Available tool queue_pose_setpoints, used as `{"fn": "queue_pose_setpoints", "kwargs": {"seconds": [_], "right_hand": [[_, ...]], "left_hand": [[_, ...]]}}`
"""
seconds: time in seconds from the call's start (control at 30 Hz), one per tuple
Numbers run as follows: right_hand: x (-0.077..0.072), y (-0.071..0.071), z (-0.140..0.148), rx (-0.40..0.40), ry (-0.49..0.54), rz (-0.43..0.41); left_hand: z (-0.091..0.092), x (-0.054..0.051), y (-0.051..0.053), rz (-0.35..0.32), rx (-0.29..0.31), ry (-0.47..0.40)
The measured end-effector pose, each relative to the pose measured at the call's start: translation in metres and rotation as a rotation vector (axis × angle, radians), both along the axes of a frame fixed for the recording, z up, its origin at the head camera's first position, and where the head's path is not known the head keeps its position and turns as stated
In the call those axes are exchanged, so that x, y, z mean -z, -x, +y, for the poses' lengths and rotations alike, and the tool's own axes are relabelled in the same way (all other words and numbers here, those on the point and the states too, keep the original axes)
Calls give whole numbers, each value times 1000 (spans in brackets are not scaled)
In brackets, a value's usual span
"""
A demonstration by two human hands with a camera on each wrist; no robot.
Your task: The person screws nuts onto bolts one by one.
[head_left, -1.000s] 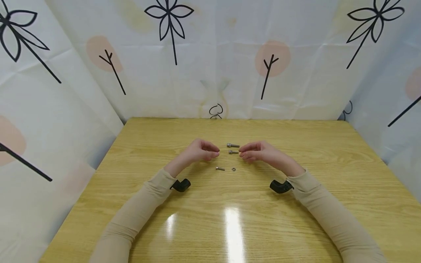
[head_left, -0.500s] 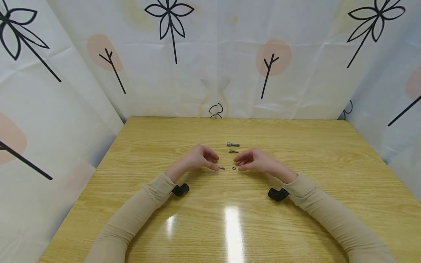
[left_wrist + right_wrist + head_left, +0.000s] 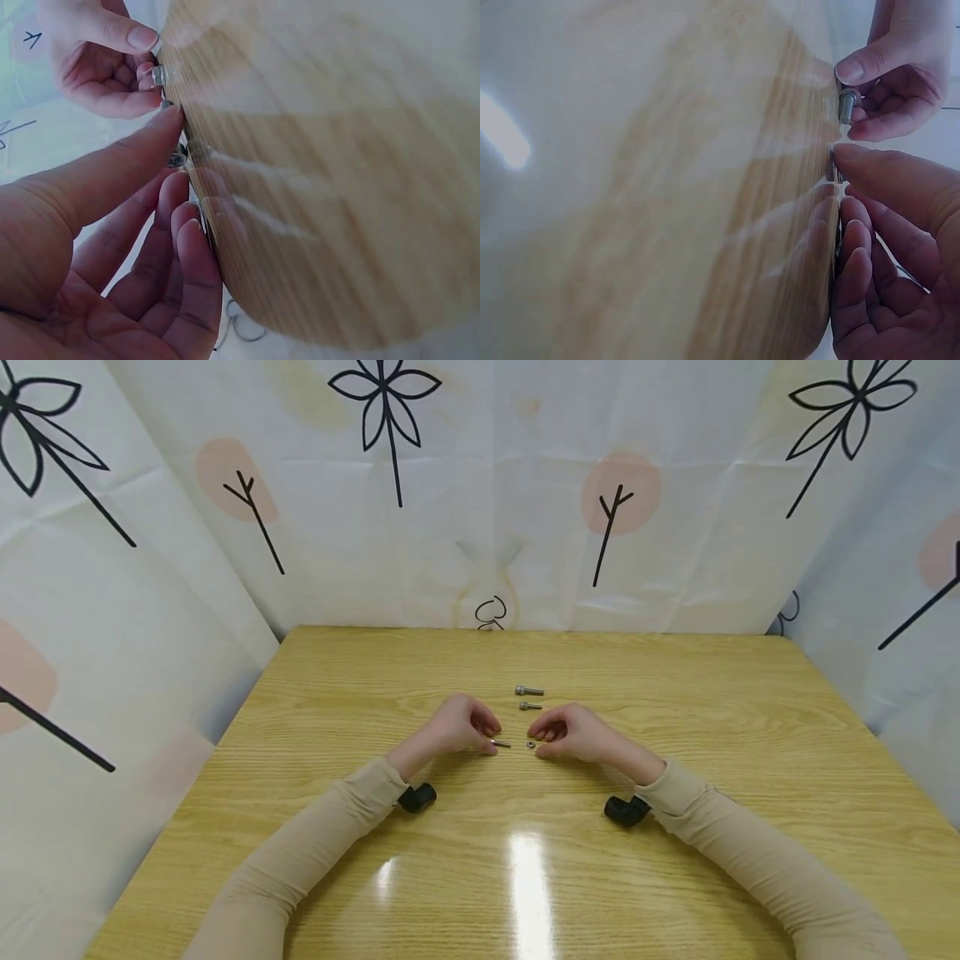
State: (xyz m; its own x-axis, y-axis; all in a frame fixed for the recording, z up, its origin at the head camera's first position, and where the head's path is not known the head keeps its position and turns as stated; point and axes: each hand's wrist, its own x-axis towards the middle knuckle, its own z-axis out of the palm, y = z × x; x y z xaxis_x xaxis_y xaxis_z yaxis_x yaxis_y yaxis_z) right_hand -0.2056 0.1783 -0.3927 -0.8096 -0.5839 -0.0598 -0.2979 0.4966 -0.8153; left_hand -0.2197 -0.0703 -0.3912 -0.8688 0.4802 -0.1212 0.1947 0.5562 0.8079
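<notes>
- Small screw (image 3: 503,744): lies on the tabletop just left of the nut (image 3: 531,745), metal, shank end towards it, head at the left thumb and forefinger.
- Cloth backdrop (image 3: 480,485): hangs beyond the nut and also well to its left and right; white, printed with black flower outlines and black twigs over pink discs.
- Wooden table (image 3: 675,693): supports the nut; yellowish grain, with a bright reflection on the near side of the nut.
- Beige sleeves (image 3: 322,827): one on each arm, extending from the near side towards the nut.
- Left hand (image 3: 453,727): left of the nut; thumb and forefinger form a narrow gap, with the small screw between them. Contact with the screw cannot be determined.
- Right hand (image 3: 581,732): immediately right of the nut; thumb and curved forefinger stand slightly apart, with the nut between their tips. Contact with the nut cannot be determined.
- Black wrist cameras (image 3: 417,797): one at each cuff, nearer the person than the nut, to its left and right.
- Large screw (image 3: 529,691): lies beyond the nut, head to the left.
- Medium screw (image 3: 530,706): lies between the large screw and the nut, parallel to the former, head likewise left.
</notes>
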Motion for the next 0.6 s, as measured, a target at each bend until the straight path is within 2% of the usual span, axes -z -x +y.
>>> {"fn": "queue_pose_setpoints", "kwargs": {"seconds": [0.3, 0.6], "right_hand": [[-4, 3, -4, 14, -17, 4], [-5, 2, -11, 27, -58, 15]], "left_hand": [[3, 1, 1, 13, -27, -1], [4, 2, 1, 25, -22, 34]]}}
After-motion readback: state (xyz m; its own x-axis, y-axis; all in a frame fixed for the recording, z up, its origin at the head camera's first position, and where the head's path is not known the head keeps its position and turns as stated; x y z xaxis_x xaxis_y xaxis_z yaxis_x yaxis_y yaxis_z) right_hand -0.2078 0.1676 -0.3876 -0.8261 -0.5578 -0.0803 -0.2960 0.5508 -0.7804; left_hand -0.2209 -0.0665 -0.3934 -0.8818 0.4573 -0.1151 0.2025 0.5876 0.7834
